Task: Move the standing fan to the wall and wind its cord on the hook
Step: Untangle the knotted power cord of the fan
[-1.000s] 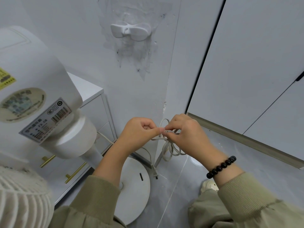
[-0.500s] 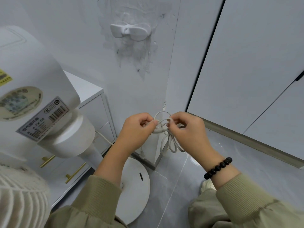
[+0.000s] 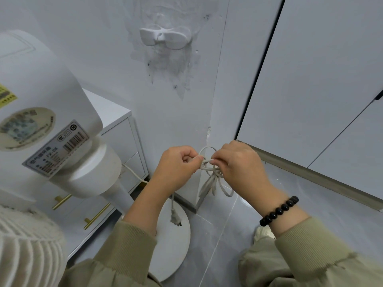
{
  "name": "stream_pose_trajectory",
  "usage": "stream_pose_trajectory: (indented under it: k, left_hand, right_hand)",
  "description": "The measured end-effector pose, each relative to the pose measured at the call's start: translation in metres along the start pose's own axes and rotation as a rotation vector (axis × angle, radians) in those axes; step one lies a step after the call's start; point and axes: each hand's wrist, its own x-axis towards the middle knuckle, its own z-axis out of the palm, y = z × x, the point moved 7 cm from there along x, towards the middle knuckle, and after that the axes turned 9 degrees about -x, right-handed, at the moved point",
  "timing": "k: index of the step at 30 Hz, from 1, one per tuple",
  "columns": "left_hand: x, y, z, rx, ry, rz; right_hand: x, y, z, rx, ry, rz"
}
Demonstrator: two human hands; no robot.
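L hand [image 3: 176, 164] & R hand [image 3: 238, 164] both pinching coiled cord [image 3: 209, 172], bundling it for hook [image 3: 165, 38] above.

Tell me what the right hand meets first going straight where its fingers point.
Probably the left hand, just across the cord that it and the right hand pinch; depth is unclear.

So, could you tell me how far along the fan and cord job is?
Done: the fan stands close to the wall. In hand: the left hand and right hand pinch the cord, gathered into loops between them. Left: the hook is bare, so the bundle must go on it; the plug hangs over the fan's base.
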Motion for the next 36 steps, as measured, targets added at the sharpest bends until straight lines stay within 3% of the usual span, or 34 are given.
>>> stream_pose_trajectory:
  k: [4,9,11,13,16,19,24,27,30,33,36]
  left_hand:
    - [0.0,0.0,0.0,-0.056,-0.017,-0.036]
    - [0.001,0.0,-0.002,-0.003,0.007,-0.024]
    - [0.002,-0.002,0.0,-0.025,0.003,-0.044]
    - [0.003,-0.004,0.001,-0.065,-0.005,-0.054]
    - [0.003,-0.006,0.003,-0.058,-0.031,-0.043]
    - [0.001,-0.005,0.003,-0.049,-0.053,-0.022]
    - [-0.001,-0.006,0.006,0.002,-0.11,-0.022]
    - [-0.002,-0.005,0.005,-0.014,-0.098,-0.008]
    - [0.001,-0.005,0.001,0.041,-0.045,0.02]
    - [0.003,-0.008,-0.003,0.07,0.026,0.005]
    - [0.003,-0.01,0.0,0.027,0.004,-0.041]
  right_hand:
    - [-0.004,0.011,-0.009,0.101,0.102,0.201]
    - [-0.017,0.047,-0.006,0.752,0.163,0.912]
    - [-0.022,0.051,0.002,0.89,0.17,1.061]
    - [-0.019,0.05,0.006,0.792,0.085,1.003]
    - [-0.005,0.032,0.005,0.29,-0.095,0.569]
    - [0.001,0.005,0.006,-0.037,-0.038,0.139]
    - [0.005,0.01,-0.001,-0.132,0.063,0.024]
    - [0.002,0.013,-0.002,-0.057,0.057,0.111]
    - [-0.002,0.028,-0.012,0.147,0.117,0.382]
    - [-0.007,0.055,-0.02,0.509,0.227,0.738]
    - [-0.018,0.071,-0.014,0.768,0.297,0.999]
